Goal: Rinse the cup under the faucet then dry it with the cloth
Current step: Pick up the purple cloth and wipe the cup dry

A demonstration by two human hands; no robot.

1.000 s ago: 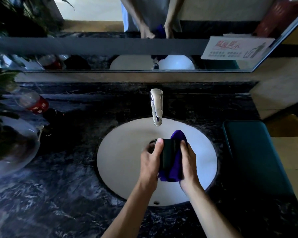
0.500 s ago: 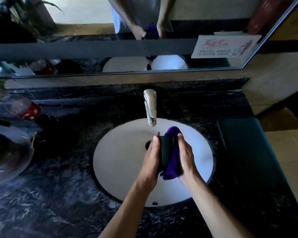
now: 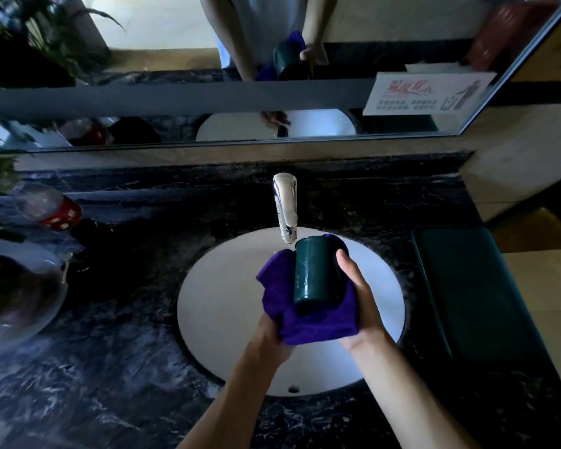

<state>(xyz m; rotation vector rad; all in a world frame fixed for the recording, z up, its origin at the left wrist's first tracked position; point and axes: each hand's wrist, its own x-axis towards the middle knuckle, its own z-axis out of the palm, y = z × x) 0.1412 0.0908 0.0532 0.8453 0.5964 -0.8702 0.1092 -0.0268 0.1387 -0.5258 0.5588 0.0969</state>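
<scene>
A dark green cup lies on its side in a purple cloth over the white sink basin, just below the tip of the chrome faucet. My right hand cradles the cloth and cup from the right, thumb on the cup's side. My left hand is mostly hidden under the cloth and grips it from the left. No water is visible from the faucet.
The basin is set in a dark marble counter. A dark green tray lies to the right. At the left stand a red-capped bottle, a glass bowl and plant leaves. A mirror runs behind.
The cup has turned from upright between both hands to lying on its side in the cloth. My left hand has left the cup's side and gone under the cloth, which now spreads wider.
</scene>
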